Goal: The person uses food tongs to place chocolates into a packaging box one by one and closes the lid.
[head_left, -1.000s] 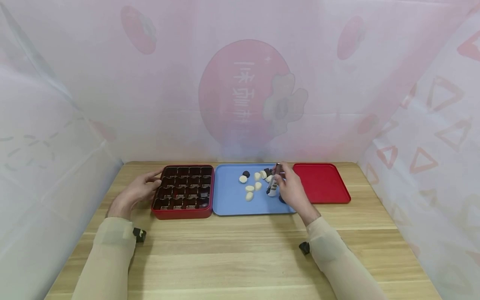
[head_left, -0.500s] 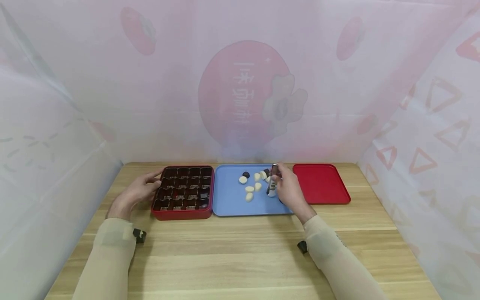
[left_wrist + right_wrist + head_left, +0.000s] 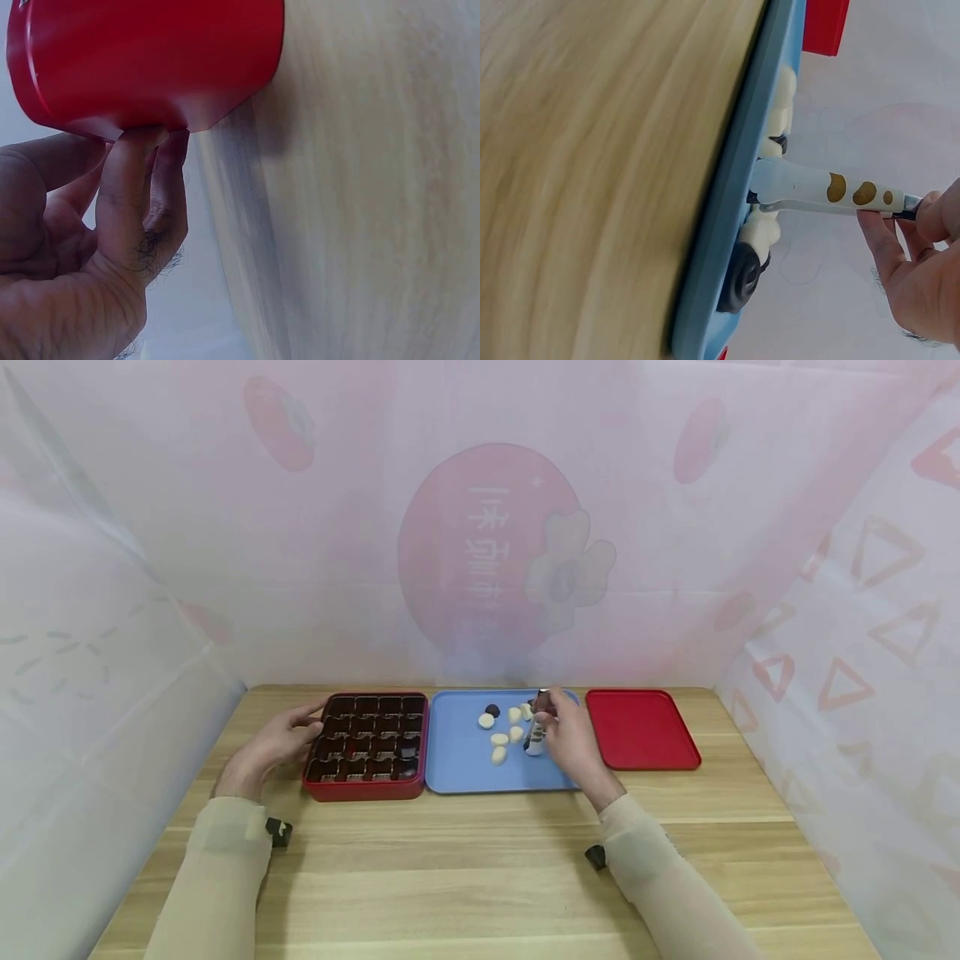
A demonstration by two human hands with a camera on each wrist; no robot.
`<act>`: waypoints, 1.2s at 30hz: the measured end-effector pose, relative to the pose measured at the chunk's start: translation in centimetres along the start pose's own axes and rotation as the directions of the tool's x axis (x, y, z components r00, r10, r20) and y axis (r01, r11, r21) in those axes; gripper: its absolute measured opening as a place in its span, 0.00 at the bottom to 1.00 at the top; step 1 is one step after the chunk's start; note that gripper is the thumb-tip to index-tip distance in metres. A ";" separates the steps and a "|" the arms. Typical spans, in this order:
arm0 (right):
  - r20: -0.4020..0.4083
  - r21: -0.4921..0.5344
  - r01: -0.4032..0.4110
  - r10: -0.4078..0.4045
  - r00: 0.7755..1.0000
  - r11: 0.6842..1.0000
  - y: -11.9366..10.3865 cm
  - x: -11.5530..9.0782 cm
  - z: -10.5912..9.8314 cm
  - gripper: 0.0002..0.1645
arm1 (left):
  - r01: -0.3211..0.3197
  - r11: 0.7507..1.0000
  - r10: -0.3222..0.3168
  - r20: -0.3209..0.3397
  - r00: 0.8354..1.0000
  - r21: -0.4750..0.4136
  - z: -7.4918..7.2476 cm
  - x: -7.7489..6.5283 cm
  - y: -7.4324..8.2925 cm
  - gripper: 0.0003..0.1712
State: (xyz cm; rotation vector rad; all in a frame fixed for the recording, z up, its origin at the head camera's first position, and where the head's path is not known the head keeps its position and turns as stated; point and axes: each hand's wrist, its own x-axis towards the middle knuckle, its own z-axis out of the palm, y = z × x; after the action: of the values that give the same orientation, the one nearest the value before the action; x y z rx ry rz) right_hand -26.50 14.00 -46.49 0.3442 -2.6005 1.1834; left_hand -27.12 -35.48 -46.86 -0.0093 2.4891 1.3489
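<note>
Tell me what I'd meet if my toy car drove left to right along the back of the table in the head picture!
Left hand → red box with little dark compartments → blue tray → flat red tray.

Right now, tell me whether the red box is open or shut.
Open: in the head view, the red box has no cover on, and its dark compartments show.

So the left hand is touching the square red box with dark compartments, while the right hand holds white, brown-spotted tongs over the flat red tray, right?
Not quite: the white, brown-spotted tongs are over the rectangular light-blue tray, not the flat red tray, as the head view shows. The right hand does hold them, and the left hand touches the square red box.
</note>
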 end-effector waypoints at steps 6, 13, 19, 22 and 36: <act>-0.012 0.039 0.009 -0.008 1.000 0.999 -1.3 0.2 0.3 0.04 | -0.006 1.000 0.006 0.000 1.000 0.004 0.0 0.1 -0.1 0.35; -0.022 0.127 0.031 -0.029 0.999 0.991 -3.6 0.5 0.9 0.03 | -0.006 1.000 0.006 0.005 1.000 -0.011 0.0 -0.2 0.1 0.35; -0.067 0.176 0.082 -0.071 0.995 0.981 -5.4 0.8 1.8 0.04 | -0.019 1.000 0.019 0.007 1.000 -0.012 -0.1 -0.2 0.0 0.35; -0.067 0.182 0.095 -0.084 0.994 0.979 -6.4 0.8 2.1 0.03 | -0.020 1.000 0.020 0.005 1.000 -0.016 -0.1 -0.1 0.0 0.35; -0.021 0.231 0.118 -0.116 0.993 0.966 -10.0 1.5 4.1 0.10 | -0.014 1.000 0.015 0.030 0.999 -0.016 0.1 -0.6 0.5 0.36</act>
State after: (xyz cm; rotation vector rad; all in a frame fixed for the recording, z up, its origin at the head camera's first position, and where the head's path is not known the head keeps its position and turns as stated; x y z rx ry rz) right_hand -25.30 4.31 -41.60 0.5308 -2.4013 1.4459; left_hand -26.54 -35.21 -46.38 0.0251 2.4584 1.3643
